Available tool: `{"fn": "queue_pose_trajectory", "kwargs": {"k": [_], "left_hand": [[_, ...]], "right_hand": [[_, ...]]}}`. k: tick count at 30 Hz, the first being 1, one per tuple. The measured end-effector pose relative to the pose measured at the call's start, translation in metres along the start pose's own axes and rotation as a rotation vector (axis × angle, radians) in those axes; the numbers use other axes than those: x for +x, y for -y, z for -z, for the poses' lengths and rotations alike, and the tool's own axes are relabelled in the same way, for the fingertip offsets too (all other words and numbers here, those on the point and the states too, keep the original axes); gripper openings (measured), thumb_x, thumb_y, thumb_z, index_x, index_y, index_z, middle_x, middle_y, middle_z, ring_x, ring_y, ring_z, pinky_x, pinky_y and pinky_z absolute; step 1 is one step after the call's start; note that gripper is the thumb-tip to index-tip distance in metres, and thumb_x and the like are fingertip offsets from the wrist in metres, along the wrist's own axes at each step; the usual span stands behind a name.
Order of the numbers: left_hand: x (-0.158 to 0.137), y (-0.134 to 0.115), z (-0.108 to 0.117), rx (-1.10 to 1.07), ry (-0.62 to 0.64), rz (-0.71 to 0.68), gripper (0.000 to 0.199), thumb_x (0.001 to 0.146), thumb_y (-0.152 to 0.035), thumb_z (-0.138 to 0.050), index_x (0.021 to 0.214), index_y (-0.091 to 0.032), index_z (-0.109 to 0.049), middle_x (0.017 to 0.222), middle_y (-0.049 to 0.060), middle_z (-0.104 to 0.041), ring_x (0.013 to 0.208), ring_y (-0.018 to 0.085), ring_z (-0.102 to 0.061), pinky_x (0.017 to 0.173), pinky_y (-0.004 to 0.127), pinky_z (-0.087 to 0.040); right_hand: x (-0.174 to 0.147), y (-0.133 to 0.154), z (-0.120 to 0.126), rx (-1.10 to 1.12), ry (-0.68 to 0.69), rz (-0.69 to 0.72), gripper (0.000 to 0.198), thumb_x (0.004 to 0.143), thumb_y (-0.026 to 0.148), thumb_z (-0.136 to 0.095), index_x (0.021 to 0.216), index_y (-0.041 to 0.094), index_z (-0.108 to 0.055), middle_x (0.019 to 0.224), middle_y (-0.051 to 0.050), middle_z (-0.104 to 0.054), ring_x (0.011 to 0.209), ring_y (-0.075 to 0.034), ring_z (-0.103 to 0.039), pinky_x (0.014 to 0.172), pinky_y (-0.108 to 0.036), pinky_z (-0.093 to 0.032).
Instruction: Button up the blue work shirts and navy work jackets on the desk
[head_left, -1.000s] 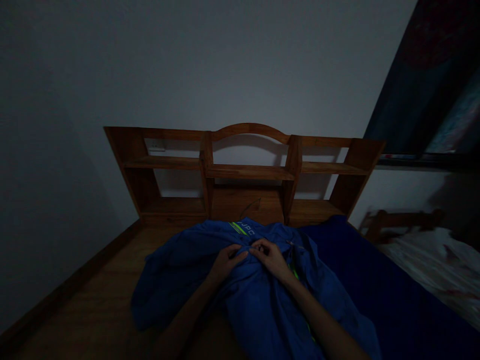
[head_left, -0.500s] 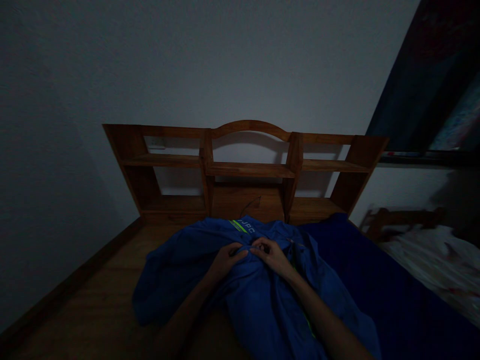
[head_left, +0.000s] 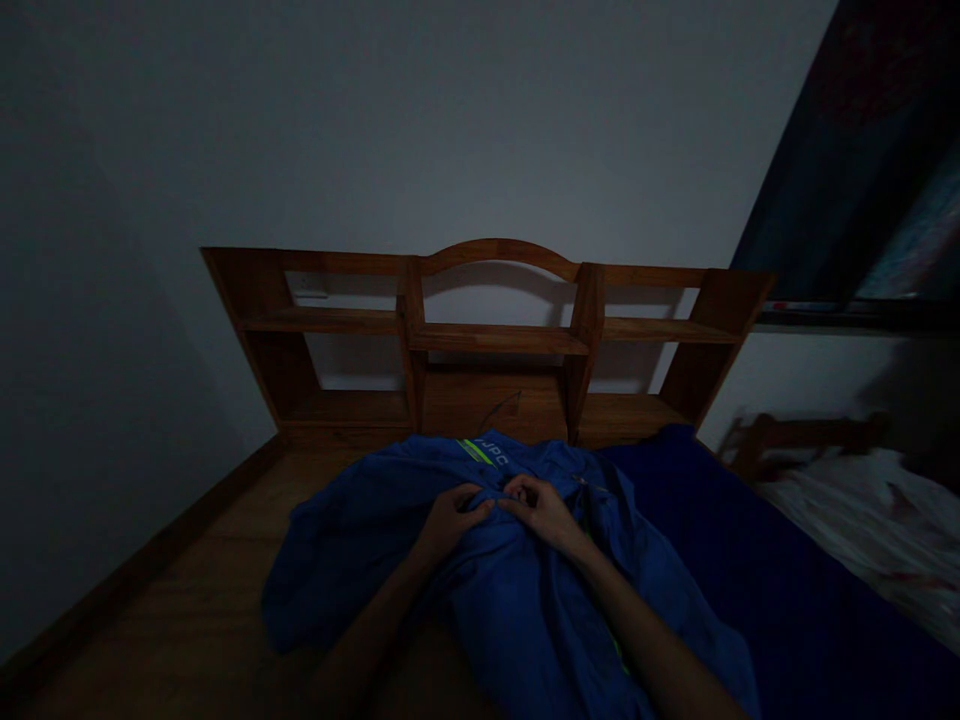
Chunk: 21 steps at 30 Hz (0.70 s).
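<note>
A blue work jacket [head_left: 495, 600] with a yellow-green stripe and pale letters lies spread in loose folds before me. My left hand [head_left: 453, 515] pinches its cloth between thumb and fingers near the middle, just below the lettering. Close beside it, my right hand [head_left: 541, 510] grips the same bit of fabric, thumb tip almost meeting the left thumb. The light is dim, so any button or small fastening between the fingertips cannot be made out.
The jacket rests on a wooden bed board [head_left: 187, 600]. Behind stands a wooden headboard with shelves [head_left: 499, 340] against a pale wall. A dark blue cloth [head_left: 757, 560] covers the right side. Beyond it lies a whitish plastic bag [head_left: 870, 520], below a window.
Both hands keep their pinch on the jacket, with hardly any finger movement. The whole view has shifted very slightly.
</note>
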<state>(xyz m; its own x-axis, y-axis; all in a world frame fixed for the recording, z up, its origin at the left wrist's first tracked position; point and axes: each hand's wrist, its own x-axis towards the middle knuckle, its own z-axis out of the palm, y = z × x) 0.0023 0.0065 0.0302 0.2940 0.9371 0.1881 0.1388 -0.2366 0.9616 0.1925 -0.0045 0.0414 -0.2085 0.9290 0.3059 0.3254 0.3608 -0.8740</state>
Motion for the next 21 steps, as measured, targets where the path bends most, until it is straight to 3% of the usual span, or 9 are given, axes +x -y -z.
{"fn": "queue_pose_trajectory", "kwargs": {"k": [11,21], "left_hand": [[-0.0009,-0.0047,0.0035,-0.064,0.096,-0.006,0.03,0.072,-0.039,-0.064,0.091,-0.016,-0.066,0.092,0.004,-0.069,0.09,0.022,-0.063,0.084,0.032,-0.048],[0.0017,0.0021,0.0002,-0.02,-0.022,-0.054,0.025,0.07,-0.033,-0.064,0.088,-0.015,-0.066,0.089,0.004,-0.07,0.088,0.02,-0.063,0.083,0.03,-0.048]], "right_hand": [[-0.0008,0.0031,0.0022,0.021,0.007,0.015,0.022,0.076,0.039,-0.063,0.083,0.018,-0.062,0.068,0.003,-0.052,0.063,-0.01,-0.046,0.058,-0.021,-0.036],[-0.001,0.0036,0.0006,-0.016,-0.02,0.024,0.018,0.074,0.034,-0.065,0.082,0.018,-0.064,0.066,0.003,-0.05,0.062,-0.009,-0.044,0.056,-0.02,-0.033]]}}
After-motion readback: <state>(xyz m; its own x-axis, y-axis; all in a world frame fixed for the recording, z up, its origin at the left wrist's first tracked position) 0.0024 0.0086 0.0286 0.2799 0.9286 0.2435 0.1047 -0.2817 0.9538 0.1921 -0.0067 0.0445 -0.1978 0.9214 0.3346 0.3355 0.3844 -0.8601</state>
